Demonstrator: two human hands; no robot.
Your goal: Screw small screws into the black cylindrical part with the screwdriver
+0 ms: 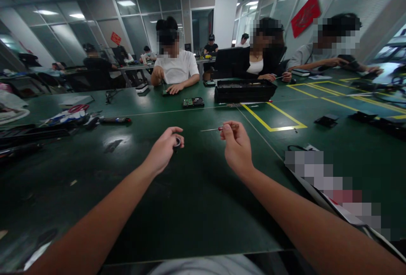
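My right hand [237,147] is closed round the reddish handle of a thin screwdriver [209,130], whose metal shaft points left toward my other hand. In the curled fingers of my left hand [163,150] is a small dark round object with a light ring [178,142]; what it is I cannot make out. Both hands are above the green table [196,207], with a gap between them. Beyond them lies a green circuit board with a dark body [193,102], touched by neither hand.
A long black tray [245,91] stands past my right hand. Tools and cables [71,116] lie at the left, near a dark pen-like tool [114,120]. Yellow tape [272,129] marks the table. A bag [317,190] lies at the right. Several people sit opposite.
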